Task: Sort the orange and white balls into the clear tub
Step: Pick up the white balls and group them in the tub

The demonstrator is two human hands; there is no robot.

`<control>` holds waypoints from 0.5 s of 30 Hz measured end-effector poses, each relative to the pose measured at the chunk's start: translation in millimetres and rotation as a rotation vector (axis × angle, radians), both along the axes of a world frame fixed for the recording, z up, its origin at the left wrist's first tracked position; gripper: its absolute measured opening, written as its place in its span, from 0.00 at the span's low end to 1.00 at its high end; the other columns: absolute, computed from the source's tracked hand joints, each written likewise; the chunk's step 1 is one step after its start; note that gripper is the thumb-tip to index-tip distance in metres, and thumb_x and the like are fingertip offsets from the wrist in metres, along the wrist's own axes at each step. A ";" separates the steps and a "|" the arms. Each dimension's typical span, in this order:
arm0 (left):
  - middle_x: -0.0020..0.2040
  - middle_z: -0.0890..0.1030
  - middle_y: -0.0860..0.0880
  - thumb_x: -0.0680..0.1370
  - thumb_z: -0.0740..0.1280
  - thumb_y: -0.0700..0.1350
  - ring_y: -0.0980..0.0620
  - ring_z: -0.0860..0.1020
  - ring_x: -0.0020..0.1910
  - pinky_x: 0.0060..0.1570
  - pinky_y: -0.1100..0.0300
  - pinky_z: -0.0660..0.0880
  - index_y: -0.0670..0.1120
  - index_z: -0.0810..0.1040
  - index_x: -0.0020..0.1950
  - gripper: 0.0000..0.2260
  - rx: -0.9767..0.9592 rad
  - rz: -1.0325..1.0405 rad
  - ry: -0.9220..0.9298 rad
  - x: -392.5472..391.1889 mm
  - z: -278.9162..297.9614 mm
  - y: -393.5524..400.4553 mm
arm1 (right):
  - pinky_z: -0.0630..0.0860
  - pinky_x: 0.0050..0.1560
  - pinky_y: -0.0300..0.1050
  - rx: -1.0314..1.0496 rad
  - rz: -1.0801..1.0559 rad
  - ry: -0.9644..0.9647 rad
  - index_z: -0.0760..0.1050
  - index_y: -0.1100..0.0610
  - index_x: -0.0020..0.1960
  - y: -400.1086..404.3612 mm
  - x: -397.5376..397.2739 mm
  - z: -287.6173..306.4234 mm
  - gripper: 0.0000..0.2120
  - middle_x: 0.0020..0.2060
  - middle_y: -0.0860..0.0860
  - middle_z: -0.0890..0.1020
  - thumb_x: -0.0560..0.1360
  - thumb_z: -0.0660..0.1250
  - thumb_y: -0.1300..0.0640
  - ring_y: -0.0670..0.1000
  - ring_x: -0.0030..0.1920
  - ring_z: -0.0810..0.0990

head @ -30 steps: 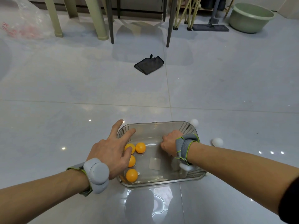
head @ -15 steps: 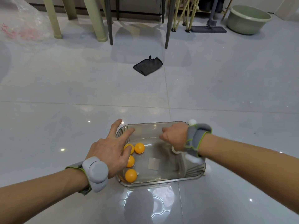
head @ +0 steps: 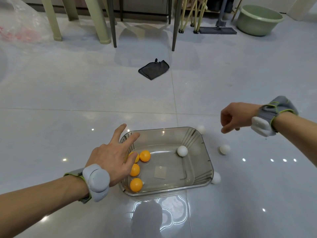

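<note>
The clear tub (head: 208, 162) sits on the floor in front of me. Inside, several orange balls (head: 145, 155) cluster at its left side and one white ball (head: 182, 150) lies near its right wall. My left hand (head: 113, 156) rests open on the tub's left rim, fingers spread over the orange balls. My right hand (head: 235, 117) hovers empty above the floor to the right of the tub, fingers loosely curled. Three white balls lie on the floor outside: one behind the far right corner (head: 201, 129), one to the right (head: 224, 149), one by the near right corner (head: 215, 178).
A dark cloth (head: 153, 69) lies on the tiled floor farther ahead. Chair and table legs (head: 113, 28) stand at the back, with a flat mop (head: 217, 30) and a green basin (head: 259, 19) at the back right. A plastic bag (head: 20, 26) is at the back left.
My right hand has left the tub and moved up and to the right, leaving a white ball inside. My left hand has stayed on the left rim.
</note>
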State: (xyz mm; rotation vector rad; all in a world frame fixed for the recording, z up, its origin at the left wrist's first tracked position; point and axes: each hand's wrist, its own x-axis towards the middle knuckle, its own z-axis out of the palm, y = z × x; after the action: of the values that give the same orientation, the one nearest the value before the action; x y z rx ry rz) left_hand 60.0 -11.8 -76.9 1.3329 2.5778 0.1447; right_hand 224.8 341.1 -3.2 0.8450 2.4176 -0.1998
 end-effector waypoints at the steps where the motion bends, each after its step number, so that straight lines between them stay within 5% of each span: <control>1: 0.79 0.46 0.54 0.72 0.48 0.64 0.41 0.78 0.36 0.34 0.57 0.67 0.67 0.52 0.71 0.26 -0.004 -0.003 0.004 -0.2 -0.3 0.0 | 0.73 0.33 0.37 0.013 -0.023 -0.022 0.78 0.51 0.42 3.7 7.2 -12.3 0.11 0.37 0.50 0.85 0.67 0.75 0.47 0.47 0.34 0.81; 6: 0.79 0.46 0.54 0.75 0.52 0.62 0.43 0.74 0.32 0.34 0.57 0.66 0.66 0.52 0.72 0.25 -0.007 -0.009 0.015 -2.6 -0.1 -1.1 | 0.74 0.55 0.44 0.093 -0.050 -0.093 0.72 0.53 0.63 8.4 38.3 -78.9 0.26 0.59 0.53 0.78 0.70 0.73 0.44 0.55 0.59 0.78; 10: 0.78 0.46 0.54 0.73 0.49 0.63 0.44 0.73 0.30 0.32 0.57 0.67 0.67 0.51 0.71 0.26 0.002 -0.001 0.024 -3.3 2.4 -0.3 | 0.73 0.56 0.45 0.014 -0.132 -0.077 0.67 0.53 0.68 3.0 52.4 -109.3 0.30 0.61 0.56 0.76 0.70 0.72 0.45 0.56 0.60 0.77; 15: 0.78 0.46 0.54 0.73 0.48 0.64 0.42 0.78 0.35 0.34 0.56 0.69 0.68 0.50 0.71 0.26 0.015 0.011 0.022 -5.6 2.6 -1.5 | 0.73 0.57 0.46 0.029 -0.118 -0.045 0.70 0.55 0.66 5.2 57.3 -125.8 0.23 0.61 0.57 0.77 0.74 0.68 0.48 0.58 0.60 0.77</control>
State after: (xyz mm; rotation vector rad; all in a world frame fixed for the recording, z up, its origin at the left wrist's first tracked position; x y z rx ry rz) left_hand 54.4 -13.3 -74.3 1.3328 2.6081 0.1524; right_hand 282.1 346.3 -129.0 0.9956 2.3355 -0.1890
